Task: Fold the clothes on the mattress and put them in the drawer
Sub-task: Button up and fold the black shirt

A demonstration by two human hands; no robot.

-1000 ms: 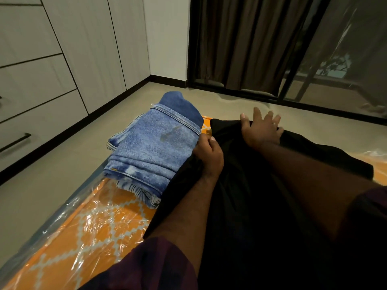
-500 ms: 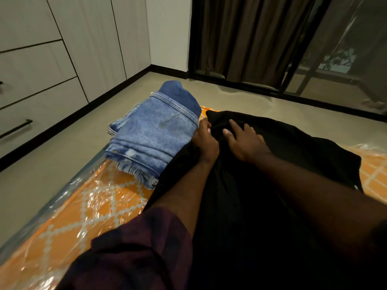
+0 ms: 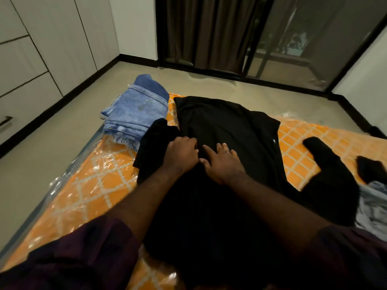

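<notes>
A black shirt (image 3: 226, 126) lies spread on the orange, plastic-wrapped mattress (image 3: 88, 185), collar end away from me. One sleeve (image 3: 155, 143) sticks out to the left and the other (image 3: 326, 164) lies out to the right. My left hand (image 3: 181, 151) rests on the shirt's left side, its fingers curled into the fabric beside the left sleeve. Right next to it, my right hand (image 3: 222, 162) presses on the middle of the shirt with fingers spread. A stack of folded blue jeans (image 3: 136, 114) sits at the mattress's far left corner.
White drawers (image 3: 23, 91) with a dark handle (image 3: 5, 121) line the left wall across a strip of grey floor. A crumpled grey garment (image 3: 372, 206) and a small black piece (image 3: 370, 168) lie at the mattress's right. Curtains and glass doors stand beyond.
My right hand has drawn back from the shirt's far edge to its middle, beside my left hand. My left hand has moved a little toward me. The view has swung right, showing the right sleeve.
</notes>
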